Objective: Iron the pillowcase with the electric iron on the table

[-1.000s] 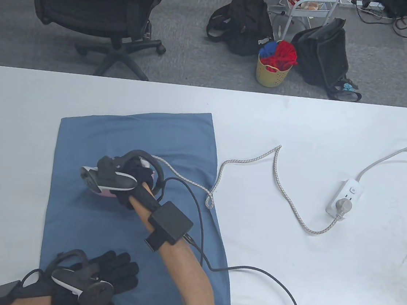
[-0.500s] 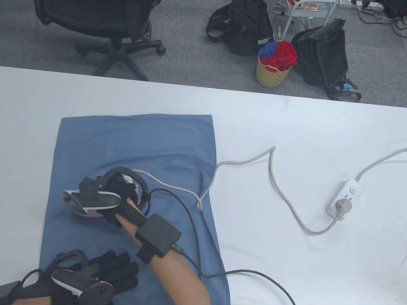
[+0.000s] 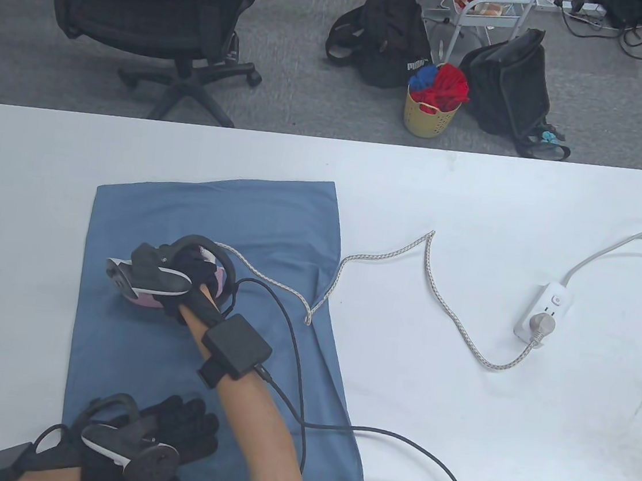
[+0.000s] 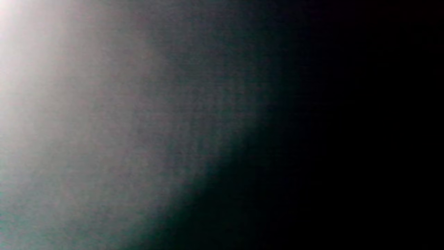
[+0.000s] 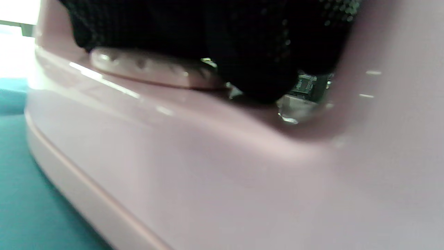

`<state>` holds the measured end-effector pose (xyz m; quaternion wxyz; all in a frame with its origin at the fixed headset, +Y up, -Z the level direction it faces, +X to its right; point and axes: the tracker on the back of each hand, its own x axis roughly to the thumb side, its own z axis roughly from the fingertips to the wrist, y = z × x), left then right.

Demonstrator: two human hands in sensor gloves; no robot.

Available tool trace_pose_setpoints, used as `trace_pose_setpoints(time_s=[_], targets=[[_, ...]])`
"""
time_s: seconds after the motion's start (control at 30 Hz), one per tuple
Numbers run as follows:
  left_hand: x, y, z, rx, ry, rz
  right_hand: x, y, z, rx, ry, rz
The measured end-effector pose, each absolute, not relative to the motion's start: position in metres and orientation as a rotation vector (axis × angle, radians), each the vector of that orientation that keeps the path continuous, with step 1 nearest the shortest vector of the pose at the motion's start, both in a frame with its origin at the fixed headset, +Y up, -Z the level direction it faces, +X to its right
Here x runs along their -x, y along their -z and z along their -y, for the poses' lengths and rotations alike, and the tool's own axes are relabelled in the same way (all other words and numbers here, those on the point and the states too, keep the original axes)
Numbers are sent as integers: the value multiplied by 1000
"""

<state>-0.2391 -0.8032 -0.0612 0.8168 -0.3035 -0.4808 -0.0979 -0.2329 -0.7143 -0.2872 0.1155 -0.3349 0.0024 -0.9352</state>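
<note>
A blue pillowcase lies flat on the white table. My right hand grips the handle of a pink electric iron that sits on the pillowcase's left-middle part. In the right wrist view the pink iron body fills the frame, with my gloved fingers around its handle and the pillowcase below. My left hand rests flat, fingers spread, on the pillowcase's near left corner. The left wrist view is dark and blurred.
The iron's braided cord runs right across the table to a plug in a white power strip. A black glove cable trails off the near edge. Beyond the table stand a chair, bags and a yellow basket.
My right hand slid the iron left and toward me across the pillowcase, then a little away again. The cord followed. The left hand has not moved.
</note>
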Motion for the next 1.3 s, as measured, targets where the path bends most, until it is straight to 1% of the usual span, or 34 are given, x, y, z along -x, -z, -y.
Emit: trace_pose_setpoints(time_s=[0.13, 0.23, 0.27, 0.37, 0.47, 0.53, 0.63, 0.67, 0.7, 0.8, 0.87, 1.07, 1.3], targets=[[239, 61, 803, 647, 209, 1025, 232, 293, 713, 945, 2764, -8], [239, 61, 803, 649, 206, 1026, 229, 287, 710, 988, 2743, -68], [239, 61, 803, 649, 206, 1025, 228, 284, 708, 993, 2722, -55], [239, 61, 803, 648, 206, 1025, 224, 261, 694, 1099, 2727, -97], [239, 61, 803, 652, 204, 1024, 233, 228, 685, 1255, 2658, -1], [239, 61, 803, 649, 208, 1024, 241, 210, 693, 1343, 2593, 18], [239, 61, 803, 644, 212, 1023, 248, 199, 714, 1407, 2562, 10], [239, 61, 803, 644, 212, 1023, 248, 197, 714, 1397, 2617, -92], [239, 61, 803, 645, 210, 1023, 250, 199, 715, 1397, 2577, -138], [239, 62, 803, 651, 204, 1026, 252, 204, 715, 1393, 2603, -17], [239, 62, 804, 653, 202, 1026, 254, 210, 716, 1400, 2591, -74], [239, 62, 803, 650, 207, 1025, 262, 228, 719, 1361, 2632, -124], [239, 61, 804, 650, 207, 1026, 267, 251, 722, 1256, 2692, -130]])
